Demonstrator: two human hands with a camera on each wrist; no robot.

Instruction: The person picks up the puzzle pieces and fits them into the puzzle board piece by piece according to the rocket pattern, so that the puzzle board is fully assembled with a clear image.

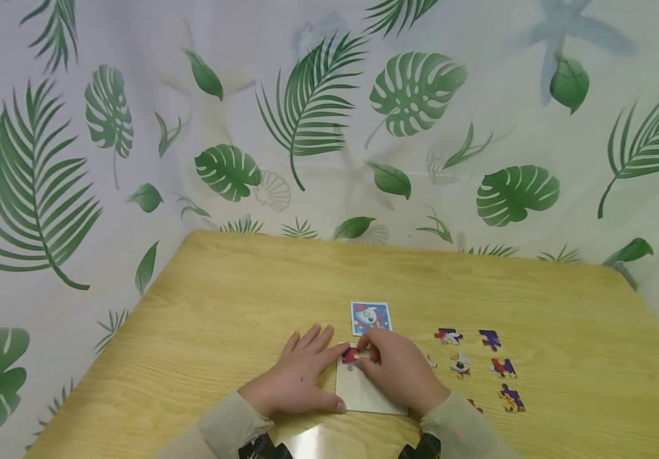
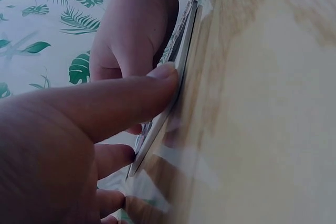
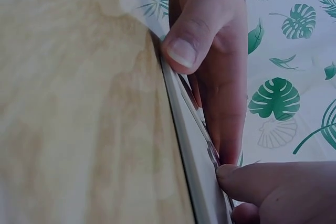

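Note:
A pale square puzzle board [image 1: 366, 396] lies flat on the table, with a red and purple jigsaw piece [image 1: 349, 356] at its far left corner. My left hand [image 1: 300, 376] rests at the board's left side, fingers spread; its thumb [image 2: 157, 80] touches the board's edge, and the index fingertip reaches the corner piece. Over the board, my right hand [image 1: 400, 370] has thumb and index finger curled together at the right side of that corner, pinching a jigsaw piece mostly hidden by the fingers. In the right wrist view, its thumb [image 3: 252, 182] is down against the board.
Just beyond the board lies a small picture card [image 1: 370, 317] with a white cartoon figure. To the right are several loose jigsaw pieces, among them a purple one [image 1: 490, 339] and a white one [image 1: 460, 364]. A leaf-patterned curtain [image 1: 318, 127] hangs behind the wooden table [image 1: 220, 306].

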